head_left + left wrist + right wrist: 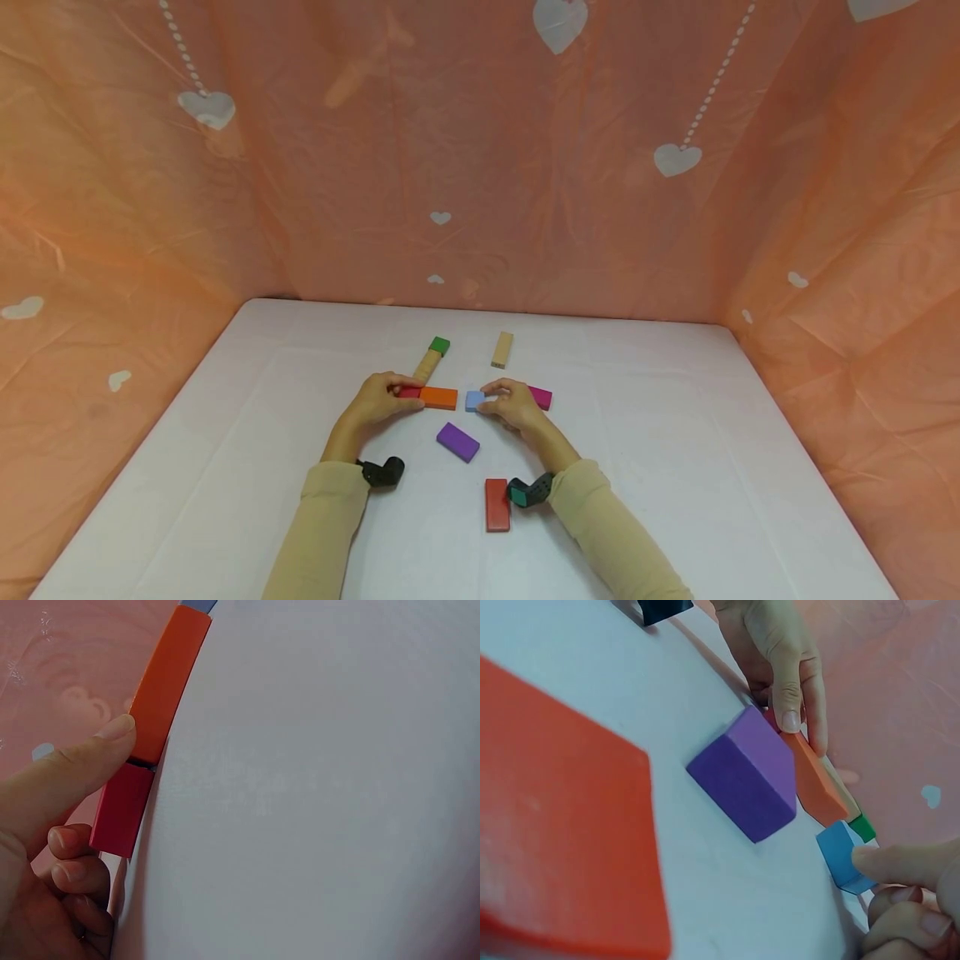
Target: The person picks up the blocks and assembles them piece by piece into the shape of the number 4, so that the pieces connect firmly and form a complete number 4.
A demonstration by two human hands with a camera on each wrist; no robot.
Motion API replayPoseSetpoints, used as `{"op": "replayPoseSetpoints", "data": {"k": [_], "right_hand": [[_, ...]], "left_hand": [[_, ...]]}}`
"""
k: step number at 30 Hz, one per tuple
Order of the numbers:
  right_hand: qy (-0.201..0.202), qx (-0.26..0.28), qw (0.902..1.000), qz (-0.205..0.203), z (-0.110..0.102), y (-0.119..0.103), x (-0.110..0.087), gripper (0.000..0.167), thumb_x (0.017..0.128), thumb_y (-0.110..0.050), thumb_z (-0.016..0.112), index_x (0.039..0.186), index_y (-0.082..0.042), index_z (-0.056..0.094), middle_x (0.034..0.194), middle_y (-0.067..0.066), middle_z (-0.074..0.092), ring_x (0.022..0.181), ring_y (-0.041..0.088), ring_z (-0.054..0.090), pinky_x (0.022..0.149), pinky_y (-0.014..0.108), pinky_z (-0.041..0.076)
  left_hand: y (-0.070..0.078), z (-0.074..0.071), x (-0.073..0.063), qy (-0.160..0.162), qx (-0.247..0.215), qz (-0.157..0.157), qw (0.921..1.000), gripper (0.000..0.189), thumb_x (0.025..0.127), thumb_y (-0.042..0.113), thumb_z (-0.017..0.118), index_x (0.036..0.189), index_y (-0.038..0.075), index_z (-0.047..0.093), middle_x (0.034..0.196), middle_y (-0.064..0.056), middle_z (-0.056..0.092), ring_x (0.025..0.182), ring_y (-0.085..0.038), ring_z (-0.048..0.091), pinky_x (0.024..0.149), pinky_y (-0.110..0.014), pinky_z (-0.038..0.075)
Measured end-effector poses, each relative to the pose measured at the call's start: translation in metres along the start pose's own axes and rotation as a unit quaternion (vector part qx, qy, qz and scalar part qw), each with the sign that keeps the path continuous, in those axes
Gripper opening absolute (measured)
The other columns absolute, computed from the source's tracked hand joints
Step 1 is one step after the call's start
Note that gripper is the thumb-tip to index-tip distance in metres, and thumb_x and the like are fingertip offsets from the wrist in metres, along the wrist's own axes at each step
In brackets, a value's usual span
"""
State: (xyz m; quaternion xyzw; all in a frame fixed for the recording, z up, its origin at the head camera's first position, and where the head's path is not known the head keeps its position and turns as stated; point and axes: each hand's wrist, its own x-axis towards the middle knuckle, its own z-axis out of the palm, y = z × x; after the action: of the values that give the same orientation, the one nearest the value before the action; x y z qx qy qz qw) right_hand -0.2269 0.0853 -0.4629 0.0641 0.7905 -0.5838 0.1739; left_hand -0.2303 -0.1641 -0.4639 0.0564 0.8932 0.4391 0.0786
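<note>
My left hand [378, 400] pinches the orange block [440, 398] at its left end, thumb on the near side and index finger on the far side. A crimson block [124, 808] lies end to end with it, partly under the hand. My right hand [515, 405] grips a small light blue block [474, 401] just right of the orange one, its thumb against the block in the right wrist view. From head height a narrow gap separates blue from orange. Behind the left hand a plain wooden block [428, 366] slants away, with a green block [440, 345] at its far end.
A purple block [457, 442] lies slanted in front of the hands, and a red block [497, 505] beside the right wrist. Beyond the right hand is a magenta block [542, 398]. Another wooden block [502, 350] lies farther back on the white table [637, 375].
</note>
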Motion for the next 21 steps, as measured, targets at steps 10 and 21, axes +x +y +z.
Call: {"op": "replayPoseSetpoints", "data": {"k": [10, 21], "right_hand": [[0.009, 0.014, 0.9999, -0.003, 0.0049, -0.0015, -0.0003, 0.033, 0.079, -0.004, 0.073, 0.111, -0.003, 0.065, 0.091, 0.003, 0.062, 0.044, 0.006, 0.027, 0.042, 0.018, 0.024], [0.001, 0.01, 0.9999, -0.01, 0.0064, -0.002, 0.0008, 0.033, 0.08, -0.004, 0.072, 0.112, -0.002, 0.064, 0.095, 0.004, 0.066, 0.043, 0.005, 0.027, 0.042, 0.018, 0.025]], "left_hand": [[-0.0001, 0.0002, 0.0003, 0.003, 0.002, 0.002, 1.0, 0.035, 0.08, 0.017, 0.078, 0.112, 0.005, 0.071, 0.087, -0.007, 0.051, 0.087, -0.02, 0.043, 0.072, -0.027, 0.033], [-0.0018, 0.0011, 0.0009, 0.005, -0.003, -0.004, 1.0, 0.035, 0.08, 0.018, 0.078, 0.112, 0.006, 0.072, 0.085, -0.006, 0.049, 0.087, -0.02, 0.043, 0.071, -0.027, 0.033]]}}
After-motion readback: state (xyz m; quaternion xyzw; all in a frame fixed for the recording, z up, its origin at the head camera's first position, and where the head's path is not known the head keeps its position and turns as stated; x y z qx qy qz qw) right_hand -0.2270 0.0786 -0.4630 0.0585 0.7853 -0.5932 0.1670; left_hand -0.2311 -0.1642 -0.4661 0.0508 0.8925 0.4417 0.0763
